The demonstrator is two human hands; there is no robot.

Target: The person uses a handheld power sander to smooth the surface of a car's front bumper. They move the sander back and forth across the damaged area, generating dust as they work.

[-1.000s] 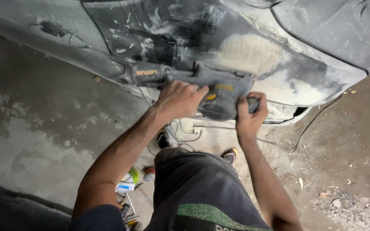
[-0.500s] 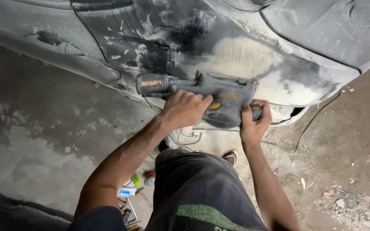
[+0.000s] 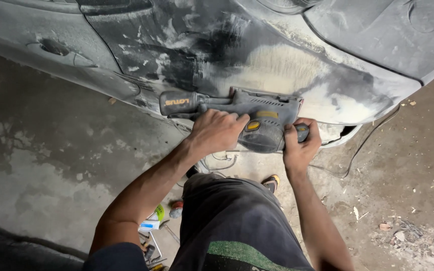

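Sander (image 3: 257, 120) sits lower on car panel (image 3: 287, 65) vs before, both hands (image 3: 217, 131) (image 3: 300, 148) still clamped on it.

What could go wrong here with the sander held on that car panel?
The thin cable trails across the floor close to the sander; it might snag. Both the left hand and right hand are bare and dust coats the car panel, so skin irritation seems likely.
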